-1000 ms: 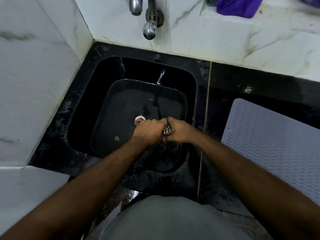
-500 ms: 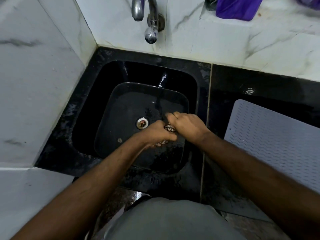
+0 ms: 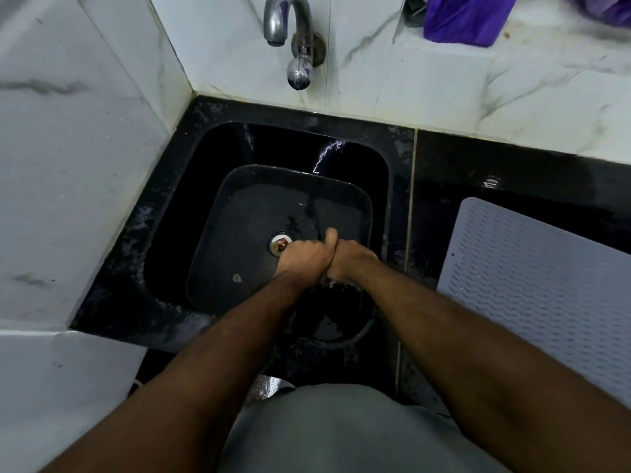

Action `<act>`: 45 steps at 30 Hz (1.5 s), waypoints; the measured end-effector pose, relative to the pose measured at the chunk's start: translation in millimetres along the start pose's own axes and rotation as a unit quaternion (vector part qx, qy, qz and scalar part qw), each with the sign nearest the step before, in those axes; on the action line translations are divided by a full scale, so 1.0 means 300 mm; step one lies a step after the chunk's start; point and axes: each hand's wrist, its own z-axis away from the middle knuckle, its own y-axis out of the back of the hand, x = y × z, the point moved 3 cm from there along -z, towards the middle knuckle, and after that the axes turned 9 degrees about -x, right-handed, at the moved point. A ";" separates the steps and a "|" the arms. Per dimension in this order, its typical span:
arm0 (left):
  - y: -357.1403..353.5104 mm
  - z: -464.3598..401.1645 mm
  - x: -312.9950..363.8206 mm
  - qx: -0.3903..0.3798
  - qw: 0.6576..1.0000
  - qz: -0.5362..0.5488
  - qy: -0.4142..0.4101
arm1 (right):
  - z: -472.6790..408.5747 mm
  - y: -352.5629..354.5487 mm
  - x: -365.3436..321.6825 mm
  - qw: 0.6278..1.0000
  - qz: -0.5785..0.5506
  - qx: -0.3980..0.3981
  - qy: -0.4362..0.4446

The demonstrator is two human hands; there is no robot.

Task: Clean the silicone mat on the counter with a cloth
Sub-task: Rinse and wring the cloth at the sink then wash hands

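Note:
My left hand and my right hand are pressed together in fists over the black sink, squeezing the cloth between them. The cloth is almost wholly hidden inside the fists; only a small wet bit shows under them. The grey ribbed silicone mat lies flat on the black counter to the right of the sink, with nothing on it.
A chrome tap sticks out of the white marble wall above the sink. The drain sits just left of my hands. A purple cloth or bag rests on the ledge at the top right. White marble walls close the left side.
My hands have twisted round the cloth and closed tight together; the patterned cloth that showed between them before is now almost hidden.

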 end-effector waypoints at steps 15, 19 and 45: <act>0.093 0.059 -0.077 -0.044 0.946 0.307 0.094 | 0.091 0.080 -0.001 0.977 0.106 0.164 0.079; 0.144 0.136 -0.079 -0.189 0.744 0.641 0.021 | 0.201 0.071 0.070 0.955 0.064 0.237 0.167; 0.248 0.168 0.603 -0.107 0.309 0.945 0.007 | 0.523 -0.083 0.586 0.613 -0.730 0.297 0.057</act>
